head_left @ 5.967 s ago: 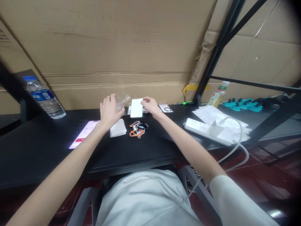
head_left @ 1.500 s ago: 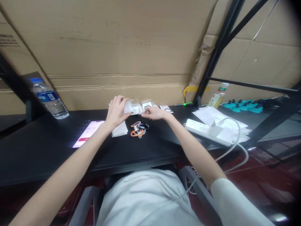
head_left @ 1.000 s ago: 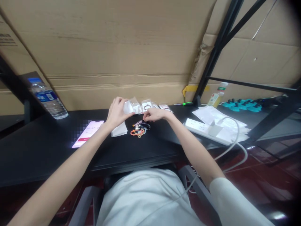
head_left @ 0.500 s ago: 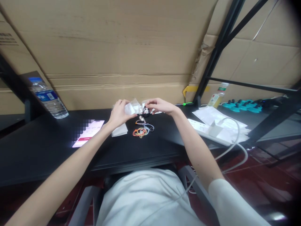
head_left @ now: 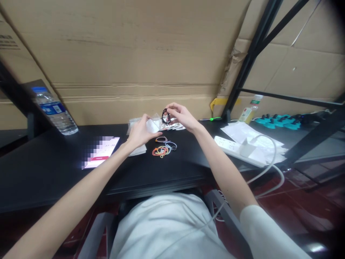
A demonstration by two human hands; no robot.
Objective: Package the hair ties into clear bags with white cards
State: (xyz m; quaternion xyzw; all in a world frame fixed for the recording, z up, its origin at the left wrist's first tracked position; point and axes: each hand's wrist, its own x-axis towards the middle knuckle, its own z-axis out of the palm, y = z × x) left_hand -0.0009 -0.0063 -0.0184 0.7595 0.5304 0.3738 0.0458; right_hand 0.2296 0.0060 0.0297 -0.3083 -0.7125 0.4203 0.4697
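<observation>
My left hand (head_left: 140, 131) grips a small clear plastic bag (head_left: 153, 126) with something white in it, between thumb and fingers. In the pinch of my right hand (head_left: 181, 116) hangs a black hair tie (head_left: 165, 117), held up just right of the bag. Coloured hair ties (head_left: 164, 151) in orange, yellow and lilac lie in a loose heap on the black table (head_left: 161, 176), below both hands. Behind my right hand is a row of small packets (head_left: 176, 126). White sheets (head_left: 138, 150) lie partly under my left wrist.
A lit phone (head_left: 102, 153) lies left of my left forearm, with a water bottle (head_left: 58, 113) farther back. To the right are a white power strip (head_left: 229, 144) with a cable, papers (head_left: 239, 129), a second bottle (head_left: 249, 109) and teal objects (head_left: 280, 121). Cardboard (head_left: 142, 54) walls the back.
My right hand has lifted the black hair tie slightly, and its loop now shows clear of the table. My left hand has shifted a little to the right with the bag.
</observation>
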